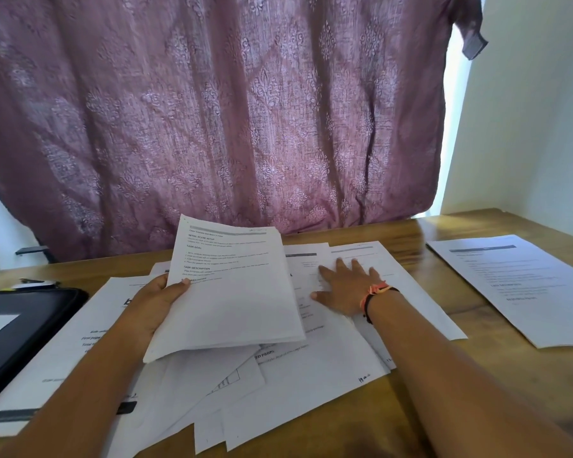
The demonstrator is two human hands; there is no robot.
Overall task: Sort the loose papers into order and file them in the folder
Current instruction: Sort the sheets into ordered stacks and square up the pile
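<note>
Wooden table (444,408) at near edge, loose papers (311,375) fanned and overlapping across it, long axes mostly running away from the person. Left hand (153,302) grips a held stack (232,292) by its left edge, thumb on top, stack tilted up off the pile. Right hand (348,289) lies flat, fingers spread, pressing the pile directly beneath, just right of the stack; likely the nearer hand for the next pick. Black folder (17,328) sits far left, beside the left forearm. 1 separate sheet (516,285) lies well apart at right. Purple curtain (212,110) and pale wall (526,127) behind.
</note>
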